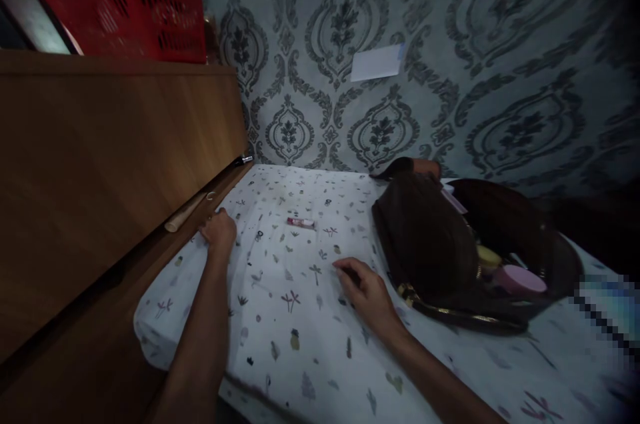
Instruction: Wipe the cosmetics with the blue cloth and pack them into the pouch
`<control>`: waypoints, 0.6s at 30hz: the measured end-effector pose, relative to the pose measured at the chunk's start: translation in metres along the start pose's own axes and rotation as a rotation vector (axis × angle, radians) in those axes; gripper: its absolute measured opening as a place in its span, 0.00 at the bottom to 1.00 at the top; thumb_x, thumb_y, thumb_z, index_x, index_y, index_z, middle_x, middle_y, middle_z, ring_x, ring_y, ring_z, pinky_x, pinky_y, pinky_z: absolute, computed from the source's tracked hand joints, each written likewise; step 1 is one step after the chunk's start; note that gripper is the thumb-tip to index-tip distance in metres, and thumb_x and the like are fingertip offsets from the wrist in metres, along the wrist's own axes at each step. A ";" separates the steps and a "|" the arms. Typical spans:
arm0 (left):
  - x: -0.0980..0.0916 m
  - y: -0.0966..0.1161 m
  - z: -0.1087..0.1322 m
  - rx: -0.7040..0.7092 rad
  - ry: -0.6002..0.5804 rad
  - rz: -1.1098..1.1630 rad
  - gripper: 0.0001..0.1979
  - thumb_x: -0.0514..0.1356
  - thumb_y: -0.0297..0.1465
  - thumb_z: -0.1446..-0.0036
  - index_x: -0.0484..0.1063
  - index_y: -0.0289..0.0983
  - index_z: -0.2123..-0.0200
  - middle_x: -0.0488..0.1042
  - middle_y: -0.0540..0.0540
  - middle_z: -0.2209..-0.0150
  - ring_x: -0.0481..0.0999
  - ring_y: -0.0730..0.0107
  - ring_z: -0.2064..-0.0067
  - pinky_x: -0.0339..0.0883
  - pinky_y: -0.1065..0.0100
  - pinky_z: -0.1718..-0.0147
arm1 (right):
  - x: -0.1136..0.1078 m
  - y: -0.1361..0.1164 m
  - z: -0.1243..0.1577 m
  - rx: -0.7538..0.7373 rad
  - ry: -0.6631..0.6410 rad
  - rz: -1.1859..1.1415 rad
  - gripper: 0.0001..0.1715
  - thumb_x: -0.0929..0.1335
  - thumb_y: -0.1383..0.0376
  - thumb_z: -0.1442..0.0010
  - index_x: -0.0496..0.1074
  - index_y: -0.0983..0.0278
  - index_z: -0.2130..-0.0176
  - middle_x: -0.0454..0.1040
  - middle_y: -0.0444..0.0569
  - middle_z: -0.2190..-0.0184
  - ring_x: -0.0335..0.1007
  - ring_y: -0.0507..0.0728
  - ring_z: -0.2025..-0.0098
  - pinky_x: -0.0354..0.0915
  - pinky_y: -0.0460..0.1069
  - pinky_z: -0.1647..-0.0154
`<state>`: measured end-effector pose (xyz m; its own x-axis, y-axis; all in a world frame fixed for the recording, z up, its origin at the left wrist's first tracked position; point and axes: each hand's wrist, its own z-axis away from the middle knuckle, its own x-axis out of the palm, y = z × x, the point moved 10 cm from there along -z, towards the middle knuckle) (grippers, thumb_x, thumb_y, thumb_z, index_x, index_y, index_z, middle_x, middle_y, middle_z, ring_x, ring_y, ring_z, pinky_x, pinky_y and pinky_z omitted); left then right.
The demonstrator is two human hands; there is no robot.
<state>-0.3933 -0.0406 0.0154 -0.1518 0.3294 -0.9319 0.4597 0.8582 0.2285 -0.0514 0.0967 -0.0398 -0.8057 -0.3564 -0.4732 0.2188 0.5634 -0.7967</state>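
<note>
My left hand point(219, 231) is at the left edge of the patterned sheet point(280, 271), fingers curled in. Whether anything is inside them is hidden. My right hand point(367, 294) hovers low over or rests on the sheet, fingers loosely bent, thumb apart, nothing in it. Between and beyond both hands lies a small tube with a red end and a clear end point(301, 223), which looks like lip gloss. To the right of my right hand stands a dark brown bag point(425, 231), unzipped. Inside show a pink round lid point(521, 279) and a yellow item point(489, 256).
A wooden cabinet point(120, 151) borders the bed on the left, with a red plastic basket point(145, 4) on top. In the gap are a pale rod point(185, 212), a small ring point(211, 196) and a dark bottle-like item point(244, 161). White paper point(377, 63) is on the wall.
</note>
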 end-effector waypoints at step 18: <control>0.024 0.179 0.122 0.642 -0.611 0.966 0.16 0.58 0.36 0.43 0.75 0.35 0.55 0.74 0.50 0.69 0.71 0.71 0.70 0.65 0.73 0.71 | 0.024 0.017 -0.002 0.459 -0.093 -0.860 0.28 0.76 0.47 0.51 0.75 0.63 0.57 0.79 0.51 0.61 0.77 0.57 0.61 0.70 0.50 0.62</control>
<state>-0.2078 0.0725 -0.0003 0.8121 0.3265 -0.4836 0.5168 -0.0177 0.8559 -0.0680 0.0993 -0.0634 -0.7481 -0.5783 0.3255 -0.2141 -0.2539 -0.9432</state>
